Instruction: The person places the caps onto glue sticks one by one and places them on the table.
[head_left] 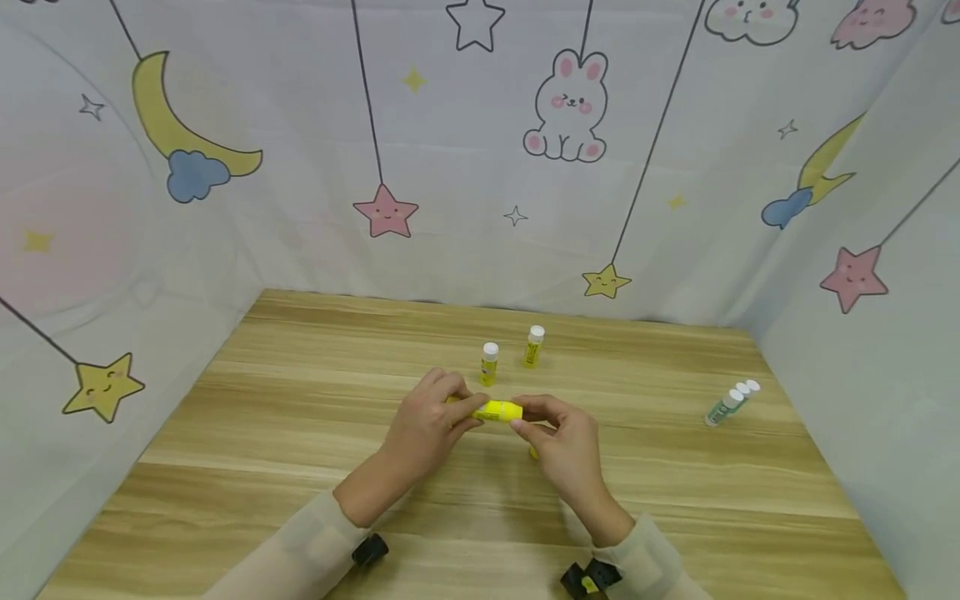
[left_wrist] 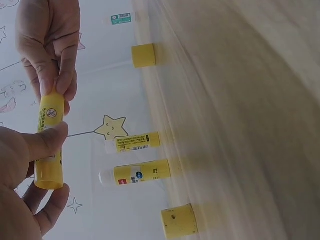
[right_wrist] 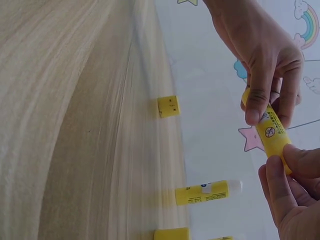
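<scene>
A yellow glue stick [head_left: 498, 411] is held sideways above the table between both hands. My left hand [head_left: 429, 419] grips its body, thumb on one side and fingers on the other, as the left wrist view shows on the printed barrel [left_wrist: 50, 120]. At the other end, my right hand [head_left: 567, 446] pinches the glue stick with thumb and fingertips. Beyond the hands, two upright yellow glue sticks with white caps, a nearer one [head_left: 489, 364] and a farther one [head_left: 533, 346], stand on the table.
Two short yellow cylinders, one speckled [left_wrist: 179, 221] and one plain [left_wrist: 143, 55], stand on the wooden table [head_left: 300, 358]. Three green, white-capped glue sticks [head_left: 723, 408] stand together at the right. A patterned white curtain [head_left: 465, 150] encloses the back and sides.
</scene>
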